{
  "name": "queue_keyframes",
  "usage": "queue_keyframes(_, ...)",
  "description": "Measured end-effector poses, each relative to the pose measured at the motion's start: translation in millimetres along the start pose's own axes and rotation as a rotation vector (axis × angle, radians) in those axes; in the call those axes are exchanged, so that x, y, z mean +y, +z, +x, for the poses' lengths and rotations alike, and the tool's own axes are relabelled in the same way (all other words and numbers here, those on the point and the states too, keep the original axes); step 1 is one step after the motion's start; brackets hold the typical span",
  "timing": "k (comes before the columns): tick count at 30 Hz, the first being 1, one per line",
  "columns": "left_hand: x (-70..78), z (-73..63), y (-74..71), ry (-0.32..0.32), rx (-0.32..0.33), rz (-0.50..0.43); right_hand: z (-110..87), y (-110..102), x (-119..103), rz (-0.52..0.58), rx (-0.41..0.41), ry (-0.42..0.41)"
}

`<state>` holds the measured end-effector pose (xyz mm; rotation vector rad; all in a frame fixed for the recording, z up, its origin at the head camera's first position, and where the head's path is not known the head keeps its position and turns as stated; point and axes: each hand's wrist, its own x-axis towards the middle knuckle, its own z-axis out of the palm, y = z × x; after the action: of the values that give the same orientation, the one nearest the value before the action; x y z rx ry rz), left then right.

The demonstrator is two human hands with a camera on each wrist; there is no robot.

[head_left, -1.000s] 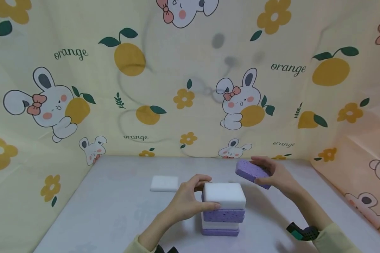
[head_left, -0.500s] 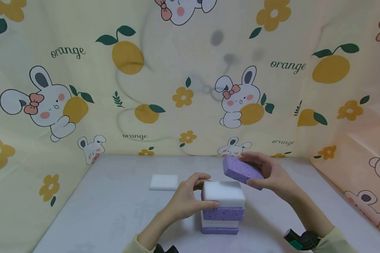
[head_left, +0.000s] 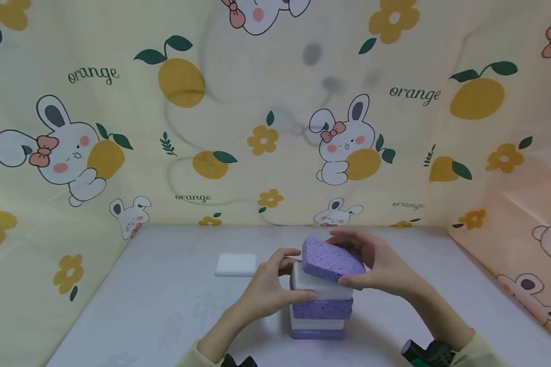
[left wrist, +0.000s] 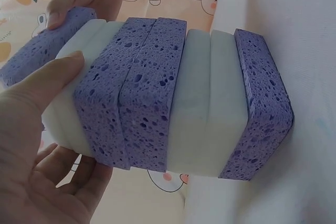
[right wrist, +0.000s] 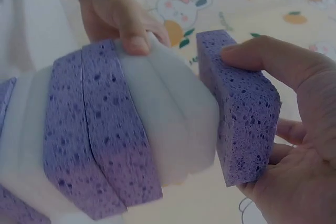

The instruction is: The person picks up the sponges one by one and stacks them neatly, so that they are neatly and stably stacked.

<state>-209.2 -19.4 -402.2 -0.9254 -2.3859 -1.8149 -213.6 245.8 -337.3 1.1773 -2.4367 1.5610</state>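
A stack of sponges stands on the table. At its base is a purple sponge [left wrist: 265,103], then two white sponges [left wrist: 210,98], two purple sponges [head_left: 323,309], and two white sponges [head_left: 321,289] on top. My left hand [head_left: 271,283] grips the upper white sponges from the left, thumb across the front. Over the stack, my right hand [head_left: 385,262] holds another purple sponge [head_left: 332,260], tilted, its thumb on one face. In the right wrist view that held sponge [right wrist: 244,108] is very close to the top white one; whether they touch I cannot tell.
A flat white sponge-like block [head_left: 235,265] lies on the pale table [head_left: 165,306], left of and behind the stack. A cloth printed with rabbits and oranges [head_left: 229,127] encloses the table at the back and sides.
My right hand has carried the purple sponge leftward and lower, from the right of the stack to over its top. My left hand keeps its grip on the stack.
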Motion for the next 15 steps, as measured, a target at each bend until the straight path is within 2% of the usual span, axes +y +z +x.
queue_keyframes(5,0.3,1.5,0.2,0.005,-0.001,-0.004,3.0,4.8,-1.2,0.016,-0.038,-0.016)
queue_keyframes(15,0.6,-0.3,-0.7,-0.004,-0.005,-0.005,8.1,8.1,0.2,-0.027,-0.074,0.022)
